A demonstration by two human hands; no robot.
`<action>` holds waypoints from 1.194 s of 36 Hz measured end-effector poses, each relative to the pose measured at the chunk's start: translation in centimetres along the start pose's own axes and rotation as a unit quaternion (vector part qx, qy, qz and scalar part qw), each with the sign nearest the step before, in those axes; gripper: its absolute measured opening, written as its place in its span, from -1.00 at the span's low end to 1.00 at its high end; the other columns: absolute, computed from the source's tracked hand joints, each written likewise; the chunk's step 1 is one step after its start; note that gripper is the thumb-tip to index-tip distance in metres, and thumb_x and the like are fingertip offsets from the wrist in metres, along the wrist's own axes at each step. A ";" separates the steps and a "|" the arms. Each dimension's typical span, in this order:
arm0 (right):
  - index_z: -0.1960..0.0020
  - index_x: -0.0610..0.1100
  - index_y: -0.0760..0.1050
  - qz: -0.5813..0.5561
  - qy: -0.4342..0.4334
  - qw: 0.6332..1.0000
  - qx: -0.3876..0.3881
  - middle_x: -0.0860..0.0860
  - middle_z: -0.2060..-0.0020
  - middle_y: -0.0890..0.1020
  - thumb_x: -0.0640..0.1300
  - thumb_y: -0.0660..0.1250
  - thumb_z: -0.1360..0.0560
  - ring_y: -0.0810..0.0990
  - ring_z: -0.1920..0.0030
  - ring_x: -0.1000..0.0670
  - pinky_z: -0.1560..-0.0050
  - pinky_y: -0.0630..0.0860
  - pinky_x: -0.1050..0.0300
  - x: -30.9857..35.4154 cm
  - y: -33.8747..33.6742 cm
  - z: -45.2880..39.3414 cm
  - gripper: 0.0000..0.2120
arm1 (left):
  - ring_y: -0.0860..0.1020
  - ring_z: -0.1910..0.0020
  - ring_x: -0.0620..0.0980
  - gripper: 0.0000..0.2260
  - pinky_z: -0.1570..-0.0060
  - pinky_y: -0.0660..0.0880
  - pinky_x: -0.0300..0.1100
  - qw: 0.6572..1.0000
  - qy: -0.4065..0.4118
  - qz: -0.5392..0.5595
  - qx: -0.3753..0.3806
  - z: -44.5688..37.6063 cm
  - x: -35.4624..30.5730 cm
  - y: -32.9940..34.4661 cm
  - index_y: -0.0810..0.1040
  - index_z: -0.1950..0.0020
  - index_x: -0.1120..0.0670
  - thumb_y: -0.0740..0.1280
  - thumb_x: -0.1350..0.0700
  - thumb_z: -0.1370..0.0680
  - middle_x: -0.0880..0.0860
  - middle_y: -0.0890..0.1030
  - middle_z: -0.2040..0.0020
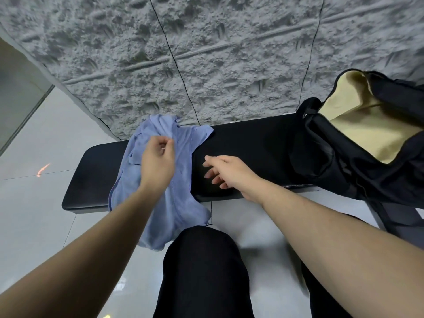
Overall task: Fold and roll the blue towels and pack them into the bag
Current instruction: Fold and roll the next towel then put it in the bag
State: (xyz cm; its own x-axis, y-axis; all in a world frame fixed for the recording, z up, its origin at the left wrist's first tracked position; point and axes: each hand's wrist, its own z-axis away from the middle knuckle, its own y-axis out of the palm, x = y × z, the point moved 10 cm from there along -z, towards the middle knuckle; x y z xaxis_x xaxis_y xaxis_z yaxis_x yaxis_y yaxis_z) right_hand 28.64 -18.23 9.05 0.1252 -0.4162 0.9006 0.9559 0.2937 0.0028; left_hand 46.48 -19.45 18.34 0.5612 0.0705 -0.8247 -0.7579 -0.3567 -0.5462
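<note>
A crumpled blue towel (181,200) lies across the left part of the black padded bench (247,143) and hangs over its front edge toward my knee. My left hand (158,157) hovers over the towel and pinches a fold of it between thumb and fingers. My right hand (226,171) reaches over the bare bench just right of the towel, fingers spread and holding nothing. The black bag (332,161) with a beige lining stands wide open on the bench's right end.
A rough grey textured wall (206,53) rises right behind the bench. Glossy pale floor tiles (41,203) spread to the left and below. My legs in black trousers (204,271) are in front of the bench.
</note>
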 end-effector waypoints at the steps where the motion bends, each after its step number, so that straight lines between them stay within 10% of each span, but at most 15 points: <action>1: -0.07 0.01 0.62 -0.014 0.002 1.000 -0.003 0.05 0.13 0.71 0.21 0.25 -0.57 0.63 0.14 0.06 0.13 0.53 0.18 0.0 -0.1 -0.1 -0.68 | 0.42 0.47 -0.27 -0.91 0.39 0.36 -0.39 1.000 0.006 0.012 0.013 0.1 -0.6 1.1 0.47 0.01 0.09 0.24 0.09 -0.64 -0.06 0.47 0.33; 9: -0.05 0.10 0.69 -0.182 0.011 0.983 -0.015 0.11 -0.04 0.71 0.44 0.22 -0.40 0.61 -0.19 0.06 -0.33 0.46 -0.03 0.4 -1.5 -1.0 -0.48 | 0.57 0.26 -0.17 -0.86 0.20 0.48 -0.27 0.989 0.024 0.040 0.138 2.6 -4.8 10.2 0.47 0.13 0.03 0.24 0.20 -0.62 0.01 0.61 0.24; 16: 0.13 0.01 0.67 -0.230 0.034 0.970 -0.079 0.06 0.17 0.72 0.24 0.35 -0.48 0.67 -0.06 0.02 -0.21 0.51 0.08 -0.7 -5.2 -1.4 -0.68 | 0.60 -0.02 -0.02 -0.84 -0.04 0.48 -0.20 0.978 0.016 0.016 0.207 4.0 -5.5 15.4 0.54 -0.04 0.14 0.19 0.28 -0.59 0.06 0.63 0.03; 25: -0.13 -0.04 0.54 -0.254 0.081 0.942 -0.202 -0.03 -0.02 0.65 0.18 0.20 -0.61 0.62 -0.10 -0.07 -0.25 0.53 -0.03 -2.4 -10.0 -1.4 -0.67 | 0.53 -0.06 -0.14 -0.74 0.08 0.35 -0.50 0.993 0.069 0.052 0.082 3.5 -4.2 12.8 0.53 -0.04 0.04 0.25 0.37 -0.49 0.04 0.47 -0.20; 31: -0.39 0.00 0.45 -0.285 0.042 0.926 -0.243 -0.04 -0.19 0.61 0.21 0.15 -0.62 0.60 -0.17 -0.06 -0.28 0.51 -0.05 -1.8 -13.2 -1.4 -0.56 | 0.40 -0.32 0.08 -0.72 -0.33 0.33 0.14 0.988 -0.097 -0.096 0.069 1.9 3.3 10.2 0.47 -0.24 -0.05 0.28 0.03 -0.53 0.00 0.41 -0.37; 40: -0.31 -0.08 0.51 -0.228 0.086 0.945 -0.219 -0.07 -0.07 0.67 0.23 0.20 -0.58 0.65 -0.08 -0.11 -0.21 0.56 -0.11 -3.6 -14.1 -1.7 -0.52 | 0.50 -0.17 0.20 -0.63 -0.15 0.51 0.10 0.969 -0.162 -0.104 0.153 2.3 6.2 13.0 0.39 -0.34 0.03 0.31 0.02 -0.55 0.13 0.42 -0.30; 43: -0.29 -0.09 0.48 -0.149 0.100 0.965 -0.189 -0.06 -0.07 0.66 0.10 0.27 -0.55 0.64 -0.08 -0.09 -0.21 0.56 -0.06 -3.9 -13.8 -1.5 -0.61 | 0.51 0.11 0.08 -0.60 0.26 0.48 -0.14 0.971 -0.169 -0.089 0.145 2.1 6.4 13.6 0.32 -0.39 0.07 0.31 0.13 -0.58 0.15 0.40 -0.30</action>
State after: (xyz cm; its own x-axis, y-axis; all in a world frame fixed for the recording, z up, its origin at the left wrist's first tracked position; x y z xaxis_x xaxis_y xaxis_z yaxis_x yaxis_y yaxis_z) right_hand 15.36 -21.98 4.80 -0.1585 -0.6027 0.7821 0.9812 -0.1843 0.0568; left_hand 39.09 -21.92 5.35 0.5874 0.4269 -0.6875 -0.7484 -0.0366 -0.6622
